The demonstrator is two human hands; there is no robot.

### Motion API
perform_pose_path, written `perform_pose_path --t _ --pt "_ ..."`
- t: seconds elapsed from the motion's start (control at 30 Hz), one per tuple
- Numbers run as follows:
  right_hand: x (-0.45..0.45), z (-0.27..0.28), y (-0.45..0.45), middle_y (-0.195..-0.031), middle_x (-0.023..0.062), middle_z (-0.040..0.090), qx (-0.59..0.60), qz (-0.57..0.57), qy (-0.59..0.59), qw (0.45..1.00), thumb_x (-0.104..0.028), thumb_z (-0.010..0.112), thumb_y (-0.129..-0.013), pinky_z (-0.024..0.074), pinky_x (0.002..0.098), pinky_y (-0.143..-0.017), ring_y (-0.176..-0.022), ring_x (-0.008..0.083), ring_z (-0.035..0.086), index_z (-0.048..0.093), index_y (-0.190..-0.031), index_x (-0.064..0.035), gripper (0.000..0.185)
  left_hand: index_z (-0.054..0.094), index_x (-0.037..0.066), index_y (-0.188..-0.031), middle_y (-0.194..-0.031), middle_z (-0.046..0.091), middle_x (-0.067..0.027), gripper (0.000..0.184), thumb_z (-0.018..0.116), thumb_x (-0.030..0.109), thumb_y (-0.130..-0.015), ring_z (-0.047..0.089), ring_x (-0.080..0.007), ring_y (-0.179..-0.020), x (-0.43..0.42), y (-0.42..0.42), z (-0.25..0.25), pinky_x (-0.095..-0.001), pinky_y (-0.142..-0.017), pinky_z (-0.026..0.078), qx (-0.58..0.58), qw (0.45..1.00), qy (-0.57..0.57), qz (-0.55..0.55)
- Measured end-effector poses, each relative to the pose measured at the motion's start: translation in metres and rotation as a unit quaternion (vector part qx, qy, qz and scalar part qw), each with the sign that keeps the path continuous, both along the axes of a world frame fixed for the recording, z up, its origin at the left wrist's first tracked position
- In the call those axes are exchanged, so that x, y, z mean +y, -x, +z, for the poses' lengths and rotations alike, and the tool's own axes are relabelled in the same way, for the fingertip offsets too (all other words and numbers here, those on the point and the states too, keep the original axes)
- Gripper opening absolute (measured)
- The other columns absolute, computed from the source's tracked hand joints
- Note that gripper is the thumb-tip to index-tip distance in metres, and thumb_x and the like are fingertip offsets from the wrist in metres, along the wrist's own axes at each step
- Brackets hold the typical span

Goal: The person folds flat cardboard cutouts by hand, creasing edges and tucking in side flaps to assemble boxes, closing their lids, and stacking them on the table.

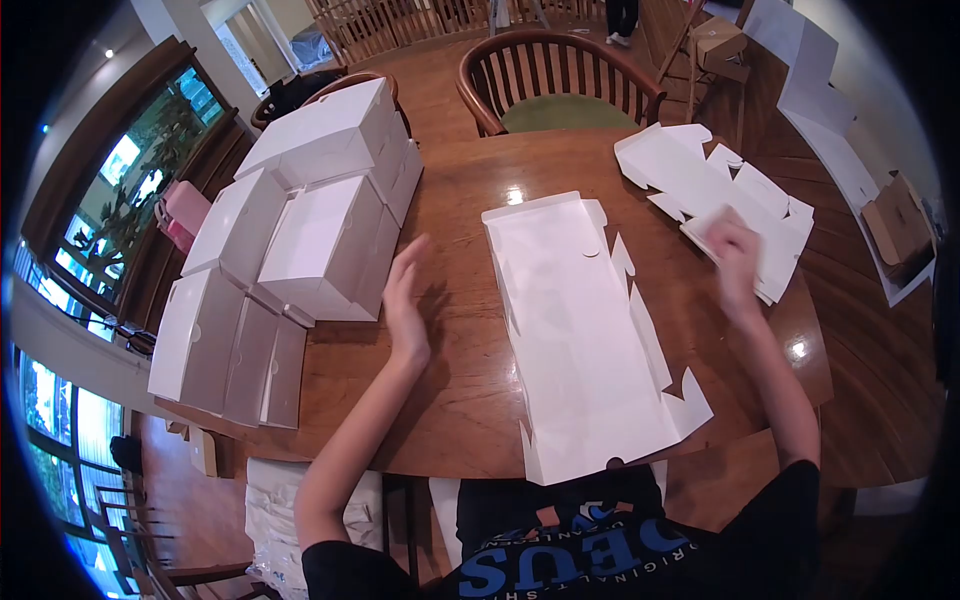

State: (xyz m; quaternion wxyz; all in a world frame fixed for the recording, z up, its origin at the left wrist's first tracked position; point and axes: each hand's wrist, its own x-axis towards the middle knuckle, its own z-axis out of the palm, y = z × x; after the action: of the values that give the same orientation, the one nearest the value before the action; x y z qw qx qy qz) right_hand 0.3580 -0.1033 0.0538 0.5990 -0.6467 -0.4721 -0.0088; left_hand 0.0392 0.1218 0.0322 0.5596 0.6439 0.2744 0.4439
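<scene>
A flat, unfolded white cardboard box blank [580,320] lies on the wooden table in front of me, its flaps and slots along the edges. My left hand [405,305] is held upright beside the stack of folded white boxes [315,240], fingers stretched out and nothing in them; whether it touches the nearest box I cannot tell. Over on the right, my right hand [735,258] is above or on a pile of flat white blanks [770,220]. Motion blur smears its fingers, so its grip is unclear.
The wooden table [450,380] has a rounded edge. Beyond it stands a wooden chair [560,85] with a green seat. A pink bag [183,213] is behind the boxes at left. Open brown cartons [898,225] are at right. A person's legs [621,18] show far back.
</scene>
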Motion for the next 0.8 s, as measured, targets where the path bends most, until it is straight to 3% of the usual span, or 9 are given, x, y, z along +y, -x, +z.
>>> perform_pose_path --t 0.07,0.1,0.2,0.27,0.3,0.33,0.43,0.7,0.8 --pt "-0.037 0.015 0.017 -0.059 0.0032 0.037 0.099 0.029 -0.107 0.989 0.007 0.041 -0.068 0.0245 0.0284 -0.051 -0.055 0.0144 0.033 0.034 -0.050 -0.0052 0.023 0.054 0.001 -0.133 -0.143 0.049 -0.0129 0.048 0.035 0.030 -0.099 0.035 -0.0253 -0.140 -0.007 0.023 0.001 -0.0401 -0.116 0.020 -0.023 1.000 0.002 -0.014" --pt "-0.052 0.019 0.034 -0.054 0.0014 0.031 0.168 0.090 -0.195 0.962 0.007 0.041 -0.068 0.0167 0.0286 -0.048 -0.050 0.0128 0.025 0.031 -0.050 -0.0076 0.026 0.056 0.001 -0.130 -0.141 0.051 -0.0146 0.049 0.034 0.030 -0.098 0.035 -0.0284 -0.139 -0.010 0.032 -0.001 -0.0421 -0.116 0.021 0.020 0.988 -0.139 -0.070" --pt "-0.084 0.014 0.096 -0.049 0.0013 0.031 0.086 0.184 -0.278 0.939 0.001 0.043 -0.078 0.0193 0.0283 -0.044 -0.044 0.0130 0.025 0.031 -0.049 -0.0091 0.033 0.064 0.010 -0.123 -0.141 0.051 -0.0164 0.040 0.051 0.018 -0.086 0.036 -0.0361 -0.138 -0.025 0.036 0.003 -0.0481 -0.114 0.025 0.186 0.875 -0.417 -0.160" --pt "-0.092 -0.001 0.151 -0.055 0.0003 0.044 -0.012 0.169 -0.258 0.951 0.003 0.050 -0.072 0.0295 0.0274 -0.042 -0.046 0.0131 0.044 0.044 -0.054 -0.0096 0.023 0.066 0.014 -0.121 -0.141 0.050 -0.0154 0.042 0.057 0.011 -0.080 0.036 -0.0365 -0.138 -0.039 0.024 0.004 -0.0495 -0.113 0.025 0.231 0.828 -0.482 -0.170" --pt "-0.097 0.000 0.164 -0.063 0.0004 0.051 -0.122 0.205 -0.102 0.966 -0.001 0.054 -0.067 0.0336 0.0265 -0.042 -0.048 0.0139 0.048 0.054 -0.066 -0.0111 0.010 0.068 0.017 -0.117 -0.142 0.050 -0.0130 0.044 0.061 0.008 -0.075 0.036 -0.0363 -0.138 -0.045 0.017 0.005 -0.0514 -0.113 0.025 0.248 0.805 -0.503 -0.193" --pt "-0.092 0.003 0.190 -0.069 0.0023 0.054 -0.086 0.208 0.021 0.974 -0.007 0.057 -0.065 0.0383 0.0277 -0.042 -0.050 0.0159 0.050 0.060 -0.079 -0.0095 0.015 0.070 0.020 -0.114 -0.142 0.050 -0.0106 0.046 0.066 0.004 -0.070 0.035 -0.0360 -0.138 -0.049 0.011 0.006 -0.0534 -0.113 0.024 0.264 0.780 -0.524 -0.216" --pt "-0.061 -0.017 0.229 -0.082 0.0102 0.058 -0.162 0.150 0.033 0.975 -0.037 0.075 -0.076 0.0454 0.0308 -0.051 -0.062 0.0219 0.056 0.062 -0.094 -0.0050 0.039 0.073 0.021 -0.105 -0.142 0.051 -0.0061 0.038 0.073 0.010 -0.068 0.034 -0.0352 -0.139 -0.049 -0.001 0.013 -0.0560 -0.112 0.024 0.238 0.782 -0.498 -0.290" --pt "-0.090 -0.065 0.223 -0.080 0.0114 0.061 -0.091 -0.015 -0.022 0.996 -0.001 0.082 -0.065 0.0479 0.0323 -0.055 -0.064 0.0239 0.060 0.057 -0.097 -0.0042 0.041 0.071 0.014 -0.087 -0.102 0.071 -0.0005 0.017 0.075 0.009 -0.071 0.057 -0.0238 -0.120 -0.060 -0.003 0.007 -0.0522 -0.109 0.032 0.202 0.753 -0.525 -0.342" --pt "-0.113 -0.067 0.210 -0.076 0.0121 0.061 -0.123 -0.043 0.006 0.992 0.008 0.074 -0.071 0.0467 0.0294 -0.058 -0.067 0.0235 0.060 0.058 -0.089 -0.0021 0.026 0.066 0.011 -0.085 -0.082 0.068 -0.0054 0.008 0.067 0.009 -0.078 0.066 -0.0230 -0.084 -0.075 0.004 0.019 -0.0451 -0.094 0.046 0.241 0.738 -0.494 -0.391"
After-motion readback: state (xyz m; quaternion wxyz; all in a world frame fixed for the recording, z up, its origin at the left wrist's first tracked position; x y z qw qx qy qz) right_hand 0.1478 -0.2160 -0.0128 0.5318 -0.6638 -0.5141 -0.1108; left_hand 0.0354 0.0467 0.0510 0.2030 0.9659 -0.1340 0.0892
